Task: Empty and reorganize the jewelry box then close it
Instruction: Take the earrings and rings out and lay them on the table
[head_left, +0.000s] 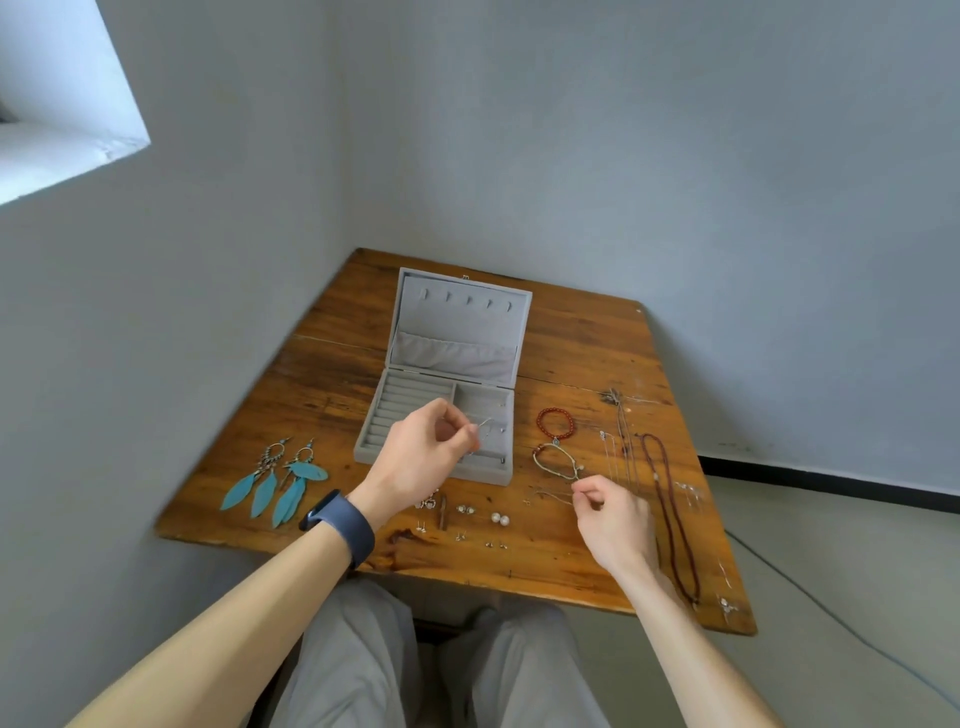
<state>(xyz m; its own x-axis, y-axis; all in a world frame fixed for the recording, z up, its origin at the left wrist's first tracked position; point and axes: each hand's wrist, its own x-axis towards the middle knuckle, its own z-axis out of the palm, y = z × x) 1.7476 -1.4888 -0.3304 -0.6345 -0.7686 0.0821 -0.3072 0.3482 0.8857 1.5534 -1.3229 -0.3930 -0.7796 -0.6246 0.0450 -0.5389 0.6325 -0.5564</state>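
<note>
The jewelry box (434, 470) stands open at the middle of the wooden table (322, 374), with its front wall toward the person. It is lined in grey velvet. The lid is raised and shows a row of small hooks above a gathered pocket. The base has ring rolls on the left and open compartments on the right.

The left hand (423, 460) hovers over the base, its thumb and forefinger pinching a thin silver piece (485, 425).

The right hand (615, 514) is curled, its fingertips together at a faint fine chain (550, 496) on the table; a grip cannot be confirmed.

- Left of the box: turquoise feather earrings (275, 483).
- Right of the box: red bead bracelet (556, 422), cord bracelet (557, 462), dark bead necklace (672, 514).
- In front of the box: pearl studs (500, 518).
</note>
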